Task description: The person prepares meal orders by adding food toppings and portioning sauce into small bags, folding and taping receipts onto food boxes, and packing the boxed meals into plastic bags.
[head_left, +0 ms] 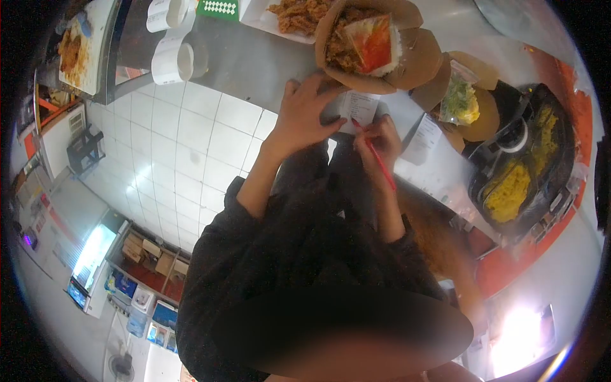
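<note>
My right hand (380, 141) grips a red pen (384, 167), its tip resting on a small printed receipt (363, 108) at the counter's edge. Beside that paper, my left hand (307, 113) has its fingers spread and bent, with the fingertips near the receipt's left side. Just beyond both hands stands an open brown cardboard box (412, 63) holding fried food, white rice and a clear packet with red contents (371, 46). A second printed slip (422, 137) lies to the right of my right hand.
To the right, another open brown box (485, 121) holds a bag of greens and something yellow. Black containers (478, 191) with yellow food stand farther right. Curled paper slips (167, 62) sit at the upper left, near a white tray of fried pieces (259, 20).
</note>
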Tool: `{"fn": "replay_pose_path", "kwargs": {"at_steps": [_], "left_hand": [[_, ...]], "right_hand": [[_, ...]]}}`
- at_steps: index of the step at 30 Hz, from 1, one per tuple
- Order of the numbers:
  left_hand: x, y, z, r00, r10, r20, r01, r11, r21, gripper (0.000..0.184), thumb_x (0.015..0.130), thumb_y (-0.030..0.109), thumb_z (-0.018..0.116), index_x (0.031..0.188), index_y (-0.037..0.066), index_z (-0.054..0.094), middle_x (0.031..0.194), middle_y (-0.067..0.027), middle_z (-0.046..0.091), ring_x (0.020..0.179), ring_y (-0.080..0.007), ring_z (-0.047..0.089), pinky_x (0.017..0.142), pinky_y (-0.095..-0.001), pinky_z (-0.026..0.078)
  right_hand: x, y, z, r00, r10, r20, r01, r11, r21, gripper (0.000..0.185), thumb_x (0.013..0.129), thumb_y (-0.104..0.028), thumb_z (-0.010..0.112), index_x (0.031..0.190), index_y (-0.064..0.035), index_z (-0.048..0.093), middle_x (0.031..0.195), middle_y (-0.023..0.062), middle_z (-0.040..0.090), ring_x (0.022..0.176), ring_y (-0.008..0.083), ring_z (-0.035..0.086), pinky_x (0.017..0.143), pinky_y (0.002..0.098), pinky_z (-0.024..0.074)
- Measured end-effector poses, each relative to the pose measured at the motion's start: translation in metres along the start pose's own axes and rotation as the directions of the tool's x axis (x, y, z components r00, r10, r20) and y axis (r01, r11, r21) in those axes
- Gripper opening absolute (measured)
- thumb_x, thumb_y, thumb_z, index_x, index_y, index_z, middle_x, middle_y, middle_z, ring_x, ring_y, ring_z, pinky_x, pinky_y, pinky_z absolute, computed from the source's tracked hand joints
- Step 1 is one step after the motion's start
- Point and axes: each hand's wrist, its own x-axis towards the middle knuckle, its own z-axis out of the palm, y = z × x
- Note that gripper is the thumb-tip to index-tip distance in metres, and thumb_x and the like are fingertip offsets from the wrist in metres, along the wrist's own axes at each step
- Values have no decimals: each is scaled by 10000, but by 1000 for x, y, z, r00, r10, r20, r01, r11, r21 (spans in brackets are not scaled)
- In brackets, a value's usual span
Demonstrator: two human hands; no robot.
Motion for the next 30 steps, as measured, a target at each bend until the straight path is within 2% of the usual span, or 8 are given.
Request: {"fn": "replay_pose_path", "kwargs": {"at_steps": [2,5,10,18,20,24,28,30], "left_hand": [[2,2,-2,999,27,-17,-26,999,26,639,661,376,740,1216,114,561,1268,-176,439,1171,-310,427,909,-443,296],[3,3,-1,990,65,-122,-62,998,23,556,669,298,737,1187,174,576,1197,-122,496,1126,-261,461,864,-411,312],[4,10,-12,998,49,-50,-50,998,-23,471,731,316,695,1166,164,595,1199,-115,503,1132,-275,455,886,-394,303],[26,76,6,985,91,144,12,806,-592,406,924,249,511,1296,89,472,1297,-152,467,1206,-277,444,1043,-373,286],[40,87,43,993,4,-116,-73,800,-595,443,948,262,453,1341,62,408,1360,-141,428,1248,-279,412,1061,-348,274],[91,107,70,962,-59,-267,-156,682,-714,497,987,319,336,1383,19,330,1416,-147,365,1325,-252,330,1094,-334,228],[116,110,56,992,11,-129,-123,391,-912,574,1000,422,228,1404,24,319,1432,-107,359,1329,-209,321,1105,-317,209],[111,103,45,989,81,124,96,286,-953,589,996,452,227,1397,38,346,1427,-95,365,1307,-210,351,1104,-314,214]], "right_hand": [[-7,4,-6,997,-5,73,8,999,-38,221,696,61,701,675,-12,494,676,91,543,618,178,503,587,295,422],[-6,-7,-28,888,-284,-360,332,940,76,174,769,-21,690,761,-30,517,716,118,585,519,198,547,542,293,455],[77,-74,-168,676,-280,-682,179,960,-216,292,950,-294,476,833,-31,523,731,85,574,631,139,540,587,270,431],[167,-40,-246,901,-52,-431,-273,704,-656,362,881,-350,598,850,10,593,701,125,598,658,220,560,655,308,442],[136,-73,-229,800,-200,-566,-190,810,-554,307,893,-311,592,888,-5,585,742,131,610,703,239,586,699,313,460],[87,-29,-192,997,21,-77,-41,960,-275,263,932,-263,525,981,-5,552,850,161,617,762,220,581,728,316,461],[48,-18,-152,959,257,-120,-266,962,-60,373,953,-331,470,988,36,525,859,157,615,821,221,586,733,336,458],[24,-70,-152,936,313,160,-310,950,-40,352,961,-297,470,889,38,550,762,112,604,729,192,593,645,311,458]]}}
